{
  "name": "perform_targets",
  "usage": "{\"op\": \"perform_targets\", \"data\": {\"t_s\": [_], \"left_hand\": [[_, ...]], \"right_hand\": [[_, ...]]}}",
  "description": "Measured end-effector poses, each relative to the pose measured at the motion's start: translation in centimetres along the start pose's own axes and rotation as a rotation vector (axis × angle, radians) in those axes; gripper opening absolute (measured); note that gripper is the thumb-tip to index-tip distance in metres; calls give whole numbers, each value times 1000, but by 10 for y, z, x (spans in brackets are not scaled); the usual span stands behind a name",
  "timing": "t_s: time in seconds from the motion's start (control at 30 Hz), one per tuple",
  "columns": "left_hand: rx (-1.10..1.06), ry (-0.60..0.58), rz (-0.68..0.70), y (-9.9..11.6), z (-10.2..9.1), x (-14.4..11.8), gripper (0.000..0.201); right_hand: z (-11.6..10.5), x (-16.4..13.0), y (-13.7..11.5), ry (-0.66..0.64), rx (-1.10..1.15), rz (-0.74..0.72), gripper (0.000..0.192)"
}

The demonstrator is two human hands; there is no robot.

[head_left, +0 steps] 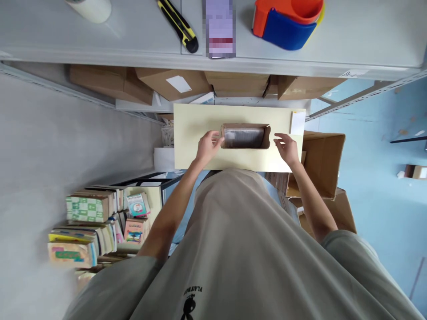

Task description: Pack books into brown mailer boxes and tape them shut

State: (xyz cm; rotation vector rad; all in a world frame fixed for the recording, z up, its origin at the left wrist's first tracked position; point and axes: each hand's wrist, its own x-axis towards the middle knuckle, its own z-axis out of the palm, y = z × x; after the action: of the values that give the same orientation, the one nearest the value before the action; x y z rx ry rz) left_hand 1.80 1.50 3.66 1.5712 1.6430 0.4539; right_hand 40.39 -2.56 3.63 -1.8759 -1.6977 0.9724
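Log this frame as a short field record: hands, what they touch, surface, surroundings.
left hand: fingers on the left end of the small box
right hand: open, just right of the box, contact unclear
small box: brown cardboard, open top, grey content inside
surface: pale yellow board under the box
shelf above: yellow knife, tape dispenser
floor left: stacked books
right: open carton
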Motion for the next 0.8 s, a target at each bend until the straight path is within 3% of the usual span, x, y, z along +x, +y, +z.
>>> {"op": "perform_targets", "data": {"t_s": [0.13, 0.23, 0.3, 0.37, 0.47, 0.53, 0.6, 0.73, 0.8], "left_hand": [[-37, -86, 83, 4, 21, 1, 37], [35, -186, 160, 8, 32, -2, 57], [76, -232, 163, 6, 37, -3, 55], [62, -201, 116, 2, 42, 0, 56], [8, -72, 38, -3, 46, 8, 88], [15, -25, 43, -4, 45, 15, 98], [61, -11, 78, -4, 42, 20, 89], [169, -46, 124, -9, 35, 23, 44], [154, -78, 122, -14, 36, 21, 29]], "right_hand": [[23, -1, -8, -106, 88, -13, 67], [38, 1, -22, -185, -112, -91, 60], [43, 3, -28, -219, -262, -98, 52], [46, 6, -29, -213, -329, -57, 50], [47, 15, -24, -79, -302, 23, 65], [46, 19, -19, 25, -264, 37, 76], [46, 20, -16, 59, -260, 20, 78], [51, 10, -15, -17, -374, 24, 50], [56, 5, -16, -42, -389, 59, 47]]}}
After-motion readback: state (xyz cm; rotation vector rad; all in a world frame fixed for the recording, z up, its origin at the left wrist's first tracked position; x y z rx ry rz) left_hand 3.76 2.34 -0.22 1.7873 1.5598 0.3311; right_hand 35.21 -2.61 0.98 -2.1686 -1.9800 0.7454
